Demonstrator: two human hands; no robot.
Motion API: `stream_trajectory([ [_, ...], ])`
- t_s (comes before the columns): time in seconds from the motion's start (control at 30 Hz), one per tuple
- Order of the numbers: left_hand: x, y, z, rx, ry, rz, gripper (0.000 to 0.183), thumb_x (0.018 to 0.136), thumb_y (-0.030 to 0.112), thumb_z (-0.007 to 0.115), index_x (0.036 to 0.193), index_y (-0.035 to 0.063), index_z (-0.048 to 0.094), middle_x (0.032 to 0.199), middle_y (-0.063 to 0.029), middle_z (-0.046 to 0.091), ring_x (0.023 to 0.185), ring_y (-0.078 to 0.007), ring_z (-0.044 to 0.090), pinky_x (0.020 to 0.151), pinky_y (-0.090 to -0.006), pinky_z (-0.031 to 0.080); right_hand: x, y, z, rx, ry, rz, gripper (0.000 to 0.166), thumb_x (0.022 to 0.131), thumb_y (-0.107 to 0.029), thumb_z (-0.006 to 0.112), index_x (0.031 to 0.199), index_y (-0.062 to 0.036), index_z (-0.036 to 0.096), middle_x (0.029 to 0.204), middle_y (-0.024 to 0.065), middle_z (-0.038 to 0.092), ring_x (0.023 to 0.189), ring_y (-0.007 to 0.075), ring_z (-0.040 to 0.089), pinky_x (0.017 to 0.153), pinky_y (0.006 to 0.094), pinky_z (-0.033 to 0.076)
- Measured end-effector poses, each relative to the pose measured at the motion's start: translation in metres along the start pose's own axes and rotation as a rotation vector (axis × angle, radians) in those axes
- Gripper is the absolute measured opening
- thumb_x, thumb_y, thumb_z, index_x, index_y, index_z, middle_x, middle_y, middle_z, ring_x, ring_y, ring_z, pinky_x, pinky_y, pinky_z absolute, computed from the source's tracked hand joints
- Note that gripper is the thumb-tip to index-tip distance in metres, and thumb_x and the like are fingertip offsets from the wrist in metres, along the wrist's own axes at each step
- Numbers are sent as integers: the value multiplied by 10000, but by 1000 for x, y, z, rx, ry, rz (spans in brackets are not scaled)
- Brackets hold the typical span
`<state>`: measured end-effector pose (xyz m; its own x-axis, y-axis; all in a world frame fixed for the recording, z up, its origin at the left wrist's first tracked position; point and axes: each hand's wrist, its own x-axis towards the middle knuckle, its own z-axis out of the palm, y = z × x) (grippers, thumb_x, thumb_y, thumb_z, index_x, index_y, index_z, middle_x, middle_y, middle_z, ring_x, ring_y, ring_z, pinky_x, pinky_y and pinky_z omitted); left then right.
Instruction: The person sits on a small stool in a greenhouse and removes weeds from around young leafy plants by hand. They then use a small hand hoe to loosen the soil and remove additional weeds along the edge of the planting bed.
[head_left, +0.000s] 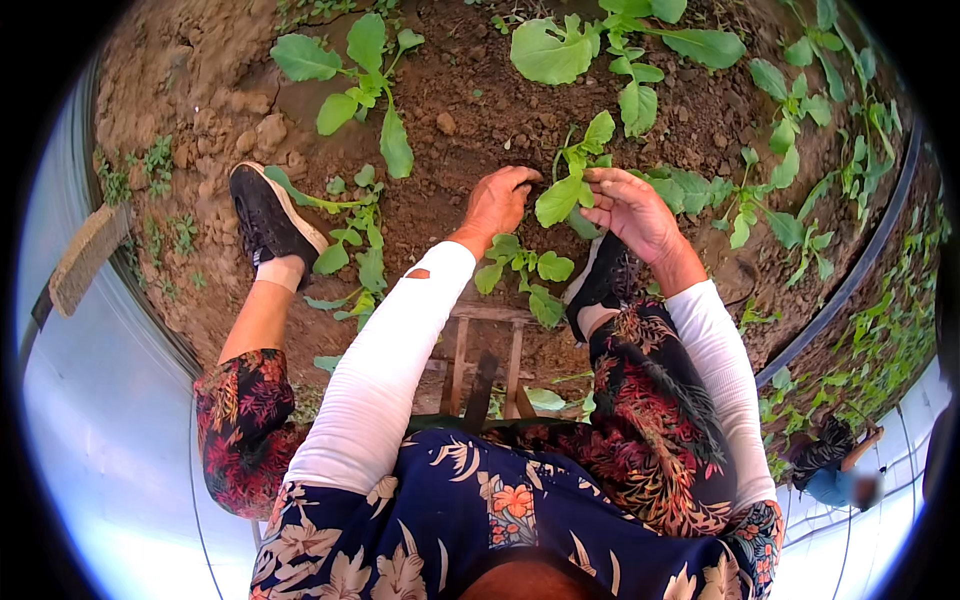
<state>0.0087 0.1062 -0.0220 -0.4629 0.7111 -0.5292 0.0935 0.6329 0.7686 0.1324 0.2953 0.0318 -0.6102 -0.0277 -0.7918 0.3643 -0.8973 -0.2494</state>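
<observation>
A young leafy plant (574, 184) with pale green lobed leaves stands in the brown soil between my hands. On its left is my left hand (501, 201), with its fingers curled down at the soil; whether they pinch anything is hidden. My right hand (634, 212) is at the plant's right side, its fingertips at the leaves and partly behind them. I cannot tell whether they grip a leaf. Below, nearer my body, grows a smaller seedling (525, 266), close under my left wrist.
My black shoes (270, 214) rest on the soil among several other leafy plants (364, 86). A wooden stool (484, 352) is beneath me. A black irrigation hose (847, 277) curves along the right. Plastic sheeting (112, 397) lines the left. Another person (829, 469) is at far right.
</observation>
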Motion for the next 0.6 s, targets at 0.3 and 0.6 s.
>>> stream_trajectory([
  [0.3,6,13,-1,-134,-44,-42,264,779,26,619,1041,52,631,980,-127,611,886,-332,604,750,-395,484,-18,8,12,-205,34,24,236,881,-77,521,1094,21,547,1103,131,587,948,206,614,813,335,533],
  [0.6,-2,102,-42,359,155,455,262,706,140,708,934,49,618,886,-107,593,834,-277,568,739,-374,460,-39,49,-63,-882,487,-143,212,863,-153,532,962,32,565,839,111,623,698,178,608,623,292,502],
])
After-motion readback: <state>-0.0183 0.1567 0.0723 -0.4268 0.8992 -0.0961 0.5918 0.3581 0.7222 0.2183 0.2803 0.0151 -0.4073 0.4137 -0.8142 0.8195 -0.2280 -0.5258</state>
